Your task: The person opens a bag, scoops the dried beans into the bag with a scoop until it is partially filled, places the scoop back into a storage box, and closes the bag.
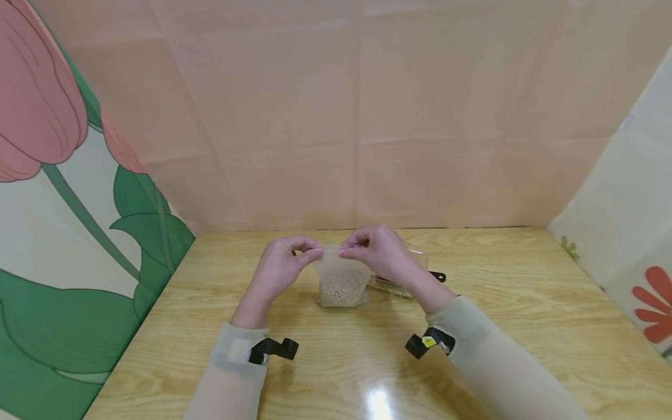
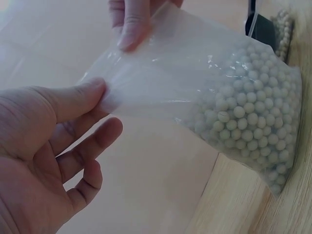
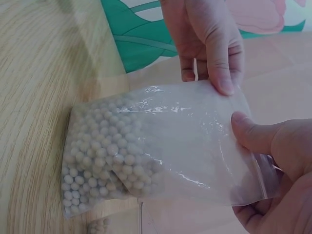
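Observation:
A clear plastic bag (image 1: 342, 287) stands on the table, its lower part filled with small off-white beads (image 2: 258, 114). My left hand (image 1: 280, 265) pinches the bag's top edge at the left between thumb and index finger. The same edge is pinched farther right by my right hand (image 1: 380, 252). In the left wrist view, the left hand's other fingers are loosely bent, away from the plastic. The right wrist view shows the bag's upper part (image 3: 195, 131) drawn flat between both hands, with no beads in it. Whether its mouth is parted cannot be made out.
Behind the bag, partly hidden by my right forearm, lies a clear container (image 1: 418, 258) with more beads (image 1: 391, 287). A black handle (image 1: 438, 276) sticks out to its right. A pink sheet (image 1: 357, 116) hangs at the table's (image 1: 325, 373) back edge, and a flower-printed wall (image 1: 68, 233) flanks the left.

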Demonstrator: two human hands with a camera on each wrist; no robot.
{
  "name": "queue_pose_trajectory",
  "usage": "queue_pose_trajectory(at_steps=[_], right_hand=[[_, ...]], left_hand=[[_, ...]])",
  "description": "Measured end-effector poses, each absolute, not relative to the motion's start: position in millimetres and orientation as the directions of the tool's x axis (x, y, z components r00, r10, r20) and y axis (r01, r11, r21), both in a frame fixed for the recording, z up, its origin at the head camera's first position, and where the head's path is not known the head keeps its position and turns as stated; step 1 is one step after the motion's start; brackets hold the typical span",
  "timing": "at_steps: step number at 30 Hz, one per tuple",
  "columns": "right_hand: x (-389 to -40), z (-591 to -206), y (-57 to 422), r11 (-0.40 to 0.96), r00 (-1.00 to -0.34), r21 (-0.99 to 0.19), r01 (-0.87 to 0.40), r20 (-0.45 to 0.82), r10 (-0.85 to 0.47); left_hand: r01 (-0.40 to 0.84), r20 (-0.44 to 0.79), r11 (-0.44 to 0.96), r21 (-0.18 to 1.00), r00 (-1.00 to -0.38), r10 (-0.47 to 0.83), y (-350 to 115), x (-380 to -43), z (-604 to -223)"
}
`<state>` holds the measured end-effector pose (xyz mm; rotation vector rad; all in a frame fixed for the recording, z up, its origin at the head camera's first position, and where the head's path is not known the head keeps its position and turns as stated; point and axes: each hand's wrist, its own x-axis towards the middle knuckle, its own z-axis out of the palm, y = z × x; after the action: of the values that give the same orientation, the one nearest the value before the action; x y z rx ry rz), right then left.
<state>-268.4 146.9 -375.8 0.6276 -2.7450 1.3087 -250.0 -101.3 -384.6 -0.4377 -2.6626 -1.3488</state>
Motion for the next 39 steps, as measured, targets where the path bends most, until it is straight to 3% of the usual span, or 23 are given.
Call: queue_pose_trajectory(at_steps=[19,39], right_hand=[[-266,-382,162,0.508,-0.918,-0.782,-0.362,0.205,-0.339],[-262,-388,184,0.52,-0.908,-0.75,-0.408,0.276,-0.314]], left_hand=[[0.3,0.234,0.565,0.769,-0.954,0.188,-102,-247,-382],[0.301,0.228,0.581,0.756,-0.954,0.197,-103,-245,-382]])
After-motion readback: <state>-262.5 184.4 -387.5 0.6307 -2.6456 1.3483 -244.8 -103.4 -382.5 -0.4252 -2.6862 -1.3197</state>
